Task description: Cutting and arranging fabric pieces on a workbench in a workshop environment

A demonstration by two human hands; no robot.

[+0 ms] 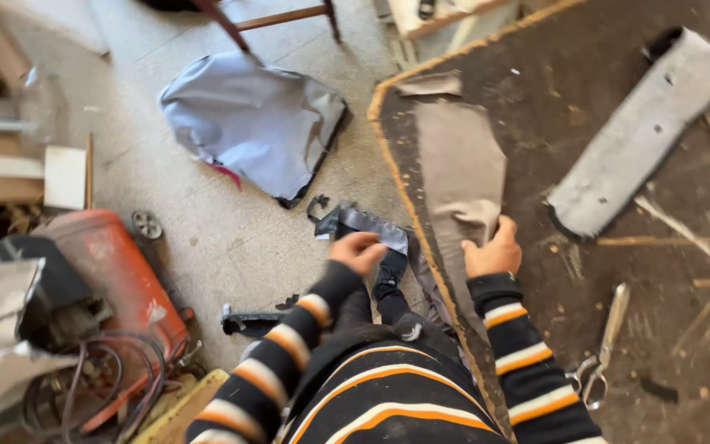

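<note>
Two hands worked at the edge of the dark worktable (585, 164) near the lower middle of the frame; the right hand (493, 249) lay on the lower end of a tan fabric piece (458, 177), fingers curled and pressing it against the board, while the left hand (357, 251) hung just off the table's edge, fingers closed around a strip of grey-blue material (363, 222). The step in hand seemed to be steadying or laying out the tan piece; judging from that, the next move would call for a flat, firm hold so the cloth did not slide. The tan fabric piece ran lengthwise from the upper middle of the frame down toward the person, its long axis roughly parallel to the table's yellow-trimmed edge, its narrower end pointing at the right hand; scissors (601, 353) lay on the table at lower right, untouched; a grey padded strip (643, 131) rested diagonally at upper right; a larger grey-blue sheet (252, 119) lay crumpled on the floor at upper left; a red compressor tank (112, 271) sat at lower left.
</note>
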